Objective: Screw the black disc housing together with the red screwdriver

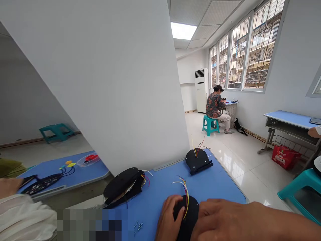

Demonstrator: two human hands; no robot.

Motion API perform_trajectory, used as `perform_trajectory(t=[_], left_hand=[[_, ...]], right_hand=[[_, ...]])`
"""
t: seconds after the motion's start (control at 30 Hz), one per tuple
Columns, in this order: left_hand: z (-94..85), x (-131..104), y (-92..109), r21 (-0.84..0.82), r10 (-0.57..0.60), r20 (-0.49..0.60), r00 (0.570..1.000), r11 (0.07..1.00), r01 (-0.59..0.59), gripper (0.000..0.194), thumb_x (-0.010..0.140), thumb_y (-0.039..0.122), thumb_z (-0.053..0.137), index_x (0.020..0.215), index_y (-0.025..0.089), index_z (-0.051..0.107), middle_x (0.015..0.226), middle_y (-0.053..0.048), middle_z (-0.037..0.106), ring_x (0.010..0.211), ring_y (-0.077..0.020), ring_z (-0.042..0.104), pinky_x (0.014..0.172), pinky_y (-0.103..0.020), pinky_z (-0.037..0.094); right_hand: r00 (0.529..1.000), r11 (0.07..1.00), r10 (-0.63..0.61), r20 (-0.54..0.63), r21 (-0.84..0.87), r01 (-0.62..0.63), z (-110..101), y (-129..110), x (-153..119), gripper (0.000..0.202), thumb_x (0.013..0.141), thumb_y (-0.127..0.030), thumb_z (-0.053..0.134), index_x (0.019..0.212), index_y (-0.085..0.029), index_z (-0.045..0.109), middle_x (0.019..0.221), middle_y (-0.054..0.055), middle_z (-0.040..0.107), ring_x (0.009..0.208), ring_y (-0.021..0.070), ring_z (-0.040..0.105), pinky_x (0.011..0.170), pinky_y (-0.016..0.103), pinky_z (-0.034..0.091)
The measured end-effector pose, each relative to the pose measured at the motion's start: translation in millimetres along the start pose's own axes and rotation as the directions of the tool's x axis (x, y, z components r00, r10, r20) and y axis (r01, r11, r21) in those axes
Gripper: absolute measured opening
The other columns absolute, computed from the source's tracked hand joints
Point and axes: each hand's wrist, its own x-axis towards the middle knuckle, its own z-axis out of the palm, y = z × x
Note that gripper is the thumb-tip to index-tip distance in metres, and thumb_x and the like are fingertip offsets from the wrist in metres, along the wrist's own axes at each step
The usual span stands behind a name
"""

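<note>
On the blue table (pixel 150 190), a round black part (pixel 192 207) with yellow, red and white wires (pixel 187 197) lies between my hands. My left hand (pixel 168 217) is wrapped round its left side, thumb and fingers beside the wires. My right hand (pixel 220 217) is closed at its right side, with the fingertips mostly hidden. A second black part (pixel 198 160) with thin wires stands near the table's far edge. Left of my hands sits a black two-disc part (pixel 122 187), with wires coming out at its right end. Small silver screws (pixel 138 227) lie near the front.
A white wall (pixel 112 83) borders the table's far side. At the left, another blue table (pixel 82 174) holds a black part and a clear dish, beside a person's arm (pixel 10 187). Farther back, a person (pixel 214 103) sits on a stool. A teal stool (pixel 306 190) stands at right.
</note>
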Motion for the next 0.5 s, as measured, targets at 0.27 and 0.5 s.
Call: perform_trajectory(t=[0.27, 0.5], left_hand=[[-11.1, 40.2, -13.2, -0.051, -0.105, 0.274, 0.956, 0.991, 0.123, 0.039, 0.059, 0.024, 0.065, 0.098, 0.021, 0.072, 0.107, -0.008, 0.073, 0.110, -0.0301, 0.061, 0.103, -0.040, 0.043], [-16.0, 44.1, -14.9, -0.136, -0.093, 0.348, 0.933, 0.980, 0.148, 0.023, 0.056, 0.025, 0.064, 0.077, 0.020, 0.070, 0.076, -0.002, 0.070, 0.081, -0.0240, 0.063, 0.079, -0.034, 0.048]], right_hand=[[0.999, 0.997, 0.006, -0.034, 0.079, -0.003, 3.1, 4.6, 2.0, 0.012, 0.102, -0.023, 0.045, 0.109, -0.020, 0.054, 0.103, 0.005, 0.071, 0.104, 0.0125, 0.061, 0.105, 0.025, 0.040], [1.000, 0.998, -0.001, -0.010, 0.068, 0.002, 7.1, 7.7, 6.1, 0.014, 0.102, -0.022, 0.042, 0.111, -0.022, 0.052, 0.100, 0.003, 0.068, 0.099, 0.0127, 0.060, 0.105, 0.026, 0.040]])
